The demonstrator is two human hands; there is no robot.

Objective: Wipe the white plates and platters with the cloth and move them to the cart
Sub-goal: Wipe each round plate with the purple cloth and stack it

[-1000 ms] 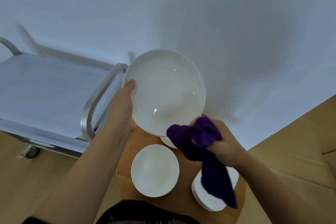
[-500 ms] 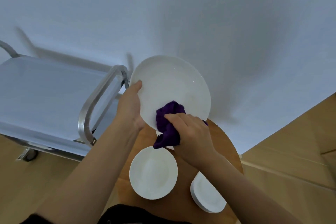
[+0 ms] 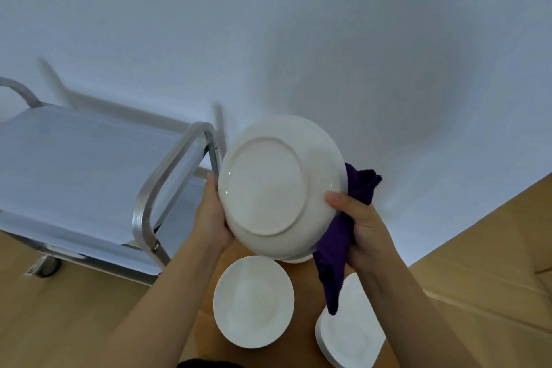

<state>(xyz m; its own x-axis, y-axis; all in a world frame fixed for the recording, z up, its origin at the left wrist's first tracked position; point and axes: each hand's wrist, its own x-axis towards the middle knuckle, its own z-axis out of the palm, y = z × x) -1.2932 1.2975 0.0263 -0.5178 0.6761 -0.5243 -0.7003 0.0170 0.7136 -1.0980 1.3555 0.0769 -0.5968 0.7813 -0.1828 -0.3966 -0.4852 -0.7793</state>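
1. You hold the large white plate (image 3: 277,188) up in the air above the far edge of the round wooden table (image 3: 301,281), turned so its underside and foot ring face you.
2. Your left hand (image 3: 210,215) is closed on the plate's left rim, thumb along the edge. Your right hand (image 3: 355,224) pinches the right rim with the thumb on the underside, and the purple cloth (image 3: 340,236) is bunched in the same grip — part of it sticks out behind the rim, the rest hangs down toward the table.
3. The step in hand looks like wiping this plate: the back is presented to you, so the underside is probably what gets the cloth next.
4. For that, let the left hand carry the plate alone, free the right thumb from the rim and bring the cloth round onto the foot ring. Keep the left grip firm — a glazed plate held by one edge can slip.
5. Two more white pieces wait on the table: a round plate (image 3: 254,302) at the near edge and a stack of plates (image 3: 349,334) at the near right edge, partly under your right forearm. A sliver of another white dish shows just below the held plate.
6. The metal cart (image 3: 89,188) stands to the left of the table, its top shelf bare, so nothing appears to be moved across yet. Once the plate is wiped, swing it left over the handle rail (image 3: 170,176) and set it flat on the shelf.
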